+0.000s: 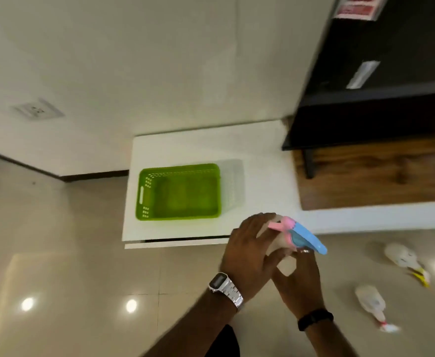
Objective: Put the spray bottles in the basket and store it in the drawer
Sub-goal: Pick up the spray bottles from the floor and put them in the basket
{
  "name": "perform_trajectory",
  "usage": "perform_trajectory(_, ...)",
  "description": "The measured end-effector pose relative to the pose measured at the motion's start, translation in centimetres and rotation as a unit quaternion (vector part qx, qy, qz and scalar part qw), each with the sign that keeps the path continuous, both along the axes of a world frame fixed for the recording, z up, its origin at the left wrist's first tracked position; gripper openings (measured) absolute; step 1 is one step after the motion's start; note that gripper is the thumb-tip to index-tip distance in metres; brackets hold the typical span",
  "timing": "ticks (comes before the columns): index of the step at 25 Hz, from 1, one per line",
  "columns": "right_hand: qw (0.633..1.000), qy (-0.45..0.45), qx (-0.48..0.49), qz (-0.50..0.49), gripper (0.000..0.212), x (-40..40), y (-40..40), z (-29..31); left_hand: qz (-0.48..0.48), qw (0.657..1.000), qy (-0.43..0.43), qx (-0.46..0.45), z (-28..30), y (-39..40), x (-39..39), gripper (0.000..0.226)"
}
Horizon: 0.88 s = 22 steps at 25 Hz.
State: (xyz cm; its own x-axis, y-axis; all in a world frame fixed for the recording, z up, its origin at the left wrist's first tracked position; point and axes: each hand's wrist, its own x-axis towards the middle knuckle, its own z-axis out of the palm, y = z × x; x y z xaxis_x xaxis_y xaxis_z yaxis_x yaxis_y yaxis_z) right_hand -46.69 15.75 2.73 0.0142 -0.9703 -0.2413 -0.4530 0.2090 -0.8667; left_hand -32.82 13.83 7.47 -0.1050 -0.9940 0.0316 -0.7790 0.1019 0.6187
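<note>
A green plastic basket (pixel 179 191) stands empty on the white cabinet top (pixel 260 161). Both of my hands hold one spray bottle with a pink and blue head (pixel 298 234) just in front of the cabinet's front right edge, to the right of the basket. My left hand (pixel 247 251) wraps its pale body from the left; my right hand (pixel 298 282) grips it from below. Two more spray bottles lie on the floor at the right: one with a yellow head (pixel 405 260), one with a red and white head (pixel 372 305).
A thin dark gap runs under the cabinet top along its front edge (pixel 185 240). A dark shelf unit with a wooden panel (pixel 376 173) stands to the right. The glossy tiled floor (pixel 82 279) reflects ceiling lights. A wall socket (pixel 37 109) is at the left.
</note>
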Motion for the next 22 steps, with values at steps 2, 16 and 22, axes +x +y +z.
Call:
perform_trajectory(2,0.998,0.000,-0.005,0.067,0.076,5.2,-3.1,1.3,0.067,0.997,0.015,-0.019,0.4,-0.8,5.3,0.048)
perform_trajectory(16,0.940,0.121,0.015,0.319,0.076,28.7,-13.0,-7.8,0.325,0.933,0.010,0.151,-7.2,3.2,24.9,0.072)
perform_trajectory(22,0.940,0.108,-0.002,0.324,0.088,30.9,-12.2,-10.4,0.304,0.932,0.023,0.194,-9.4,4.1,26.5,0.081)
